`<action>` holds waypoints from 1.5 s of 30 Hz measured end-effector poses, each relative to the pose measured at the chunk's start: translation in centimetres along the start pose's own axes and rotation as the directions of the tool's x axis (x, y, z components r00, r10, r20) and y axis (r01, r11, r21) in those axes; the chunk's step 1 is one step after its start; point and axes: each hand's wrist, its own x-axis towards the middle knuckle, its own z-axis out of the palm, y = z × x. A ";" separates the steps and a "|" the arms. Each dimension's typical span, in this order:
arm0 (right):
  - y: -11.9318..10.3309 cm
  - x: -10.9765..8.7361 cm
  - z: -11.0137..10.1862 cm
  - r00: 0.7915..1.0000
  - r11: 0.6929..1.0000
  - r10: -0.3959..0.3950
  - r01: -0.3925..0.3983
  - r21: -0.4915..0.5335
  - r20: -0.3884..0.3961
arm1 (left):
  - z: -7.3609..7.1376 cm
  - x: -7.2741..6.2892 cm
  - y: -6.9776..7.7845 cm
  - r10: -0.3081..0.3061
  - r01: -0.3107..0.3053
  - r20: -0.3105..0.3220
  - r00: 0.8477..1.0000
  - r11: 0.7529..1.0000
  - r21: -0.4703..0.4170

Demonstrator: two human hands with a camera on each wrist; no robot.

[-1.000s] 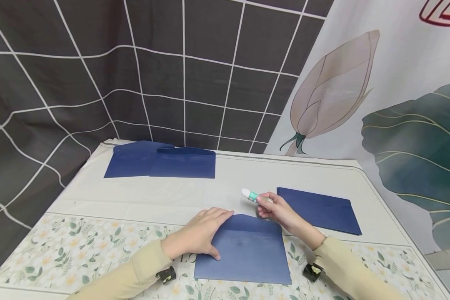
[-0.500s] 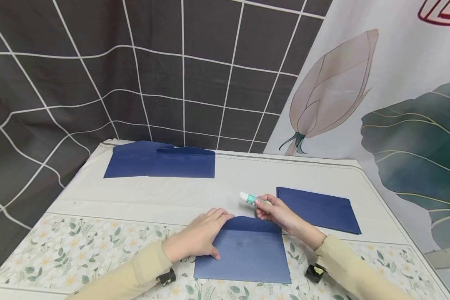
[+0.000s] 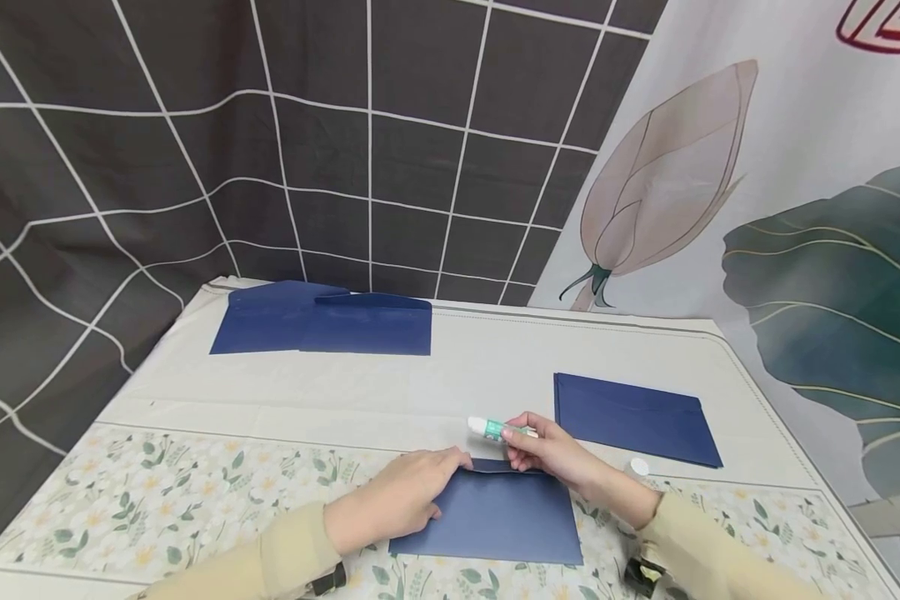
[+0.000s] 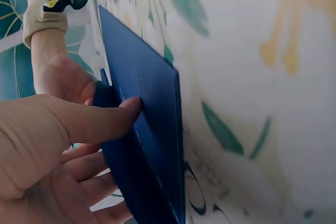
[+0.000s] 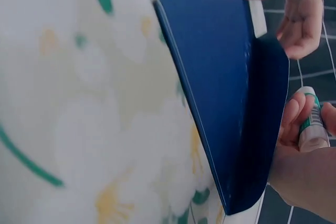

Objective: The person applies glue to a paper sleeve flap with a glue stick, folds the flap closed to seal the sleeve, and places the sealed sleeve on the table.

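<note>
Head view, left hand (image 3: 401, 496) pinching envelope (image 3: 502, 518) flap (image 3: 508, 467), right hand (image 3: 558, 454) curled round glue stick (image 3: 489, 428)

Blue envelope (image 3: 495, 518), green-and-white tube (image 3: 493, 429)

The place is a fabric-hung corner of homely look, though the kind of building cannot be told: a dark gridded curtain (image 3: 307, 150) and pale plant-print hanging (image 3: 660, 175) back a tabletop (image 3: 487, 358) with flower-patterned cover (image 3: 187, 500).
</note>
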 end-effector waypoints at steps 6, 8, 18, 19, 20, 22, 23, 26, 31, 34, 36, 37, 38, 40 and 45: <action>0.2 -0.2 0.7 1.000 1.000 -0.016 0.016 -0.004 0.008 | 0.1 -0.3 0.9 0.046 -0.050 0.066 0.997 0.997 0.065; 0.2 -0.2 0.8 1.000 1.000 -0.019 0.019 -0.004 0.005 | 0.3 -0.3 1.1 0.064 -0.071 0.095 0.993 0.995 0.071; 0.9 -0.3 1.4 0.999 0.998 -0.026 0.025 0.051 0.025 | 1.5 0.0 1.4 0.147 -0.166 0.186 0.972 0.982 0.087; 1.0 -0.3 1.4 0.999 0.998 -0.025 0.024 0.057 0.030 | 1.6 0.1 1.4 0.146 -0.164 0.187 0.971 0.983 0.086; 1.0 -0.2 1.4 0.999 0.998 -0.026 0.023 0.060 0.035 | 1.6 0.1 1.4 0.147 -0.165 0.188 0.971 0.983 0.086; 1.1 -0.2 1.4 0.999 0.998 -0.022 0.020 0.062 0.043 | 1.7 0.2 1.4 0.147 -0.165 0.191 0.971 0.983 0.082; 1.1 -0.2 1.4 0.999 0.998 -0.021 0.018 0.064 0.047 | 1.8 0.2 1.3 0.147 -0.165 0.191 0.971 0.983 0.080; 1.2 -0.2 1.4 0.998 0.998 -0.022 0.018 0.065 0.056 | 1.9 0.2 1.2 0.149 -0.163 0.198 0.969 0.985 0.060; 1.5 -0.3 1.3 0.997 0.997 -0.047 0.043 0.060 0.064 | 1.8 0.4 1.0 0.147 -0.161 0.236 0.960 0.986 0.041; 1.7 -0.4 1.2 0.995 0.997 -0.069 0.067 0.031 0.068 | 1.6 0.5 0.9 0.145 -0.160 0.262 0.954 0.986 0.036; 1.8 -0.4 1.2 0.995 0.997 -0.074 0.074 0.004 0.067 | 1.4 0.5 0.8 0.144 -0.157 0.271 0.952 0.987 0.028; 1.8 -0.4 1.2 0.995 0.997 -0.077 0.078 -0.013 0.067 | 1.3 0.5 0.8 0.145 -0.157 0.272 0.951 0.987 0.023; 1.8 -0.4 1.2 0.995 0.996 -0.078 0.080 -0.028 0.068 | 1.3 0.5 0.7 0.146 -0.156 0.272 0.951 0.988 0.015; 1.8 -0.5 1.2 0.994 0.995 -0.080 0.084 -0.047 0.076 | 1.2 0.4 0.7 0.153 -0.159 0.266 0.952 0.987 -0.001; 1.8 -0.4 0.6 0.991 0.995 -0.068 0.075 -0.062 0.115 | 1.3 0.2 0.3 0.163 -0.162 0.256 0.953 0.986 -0.029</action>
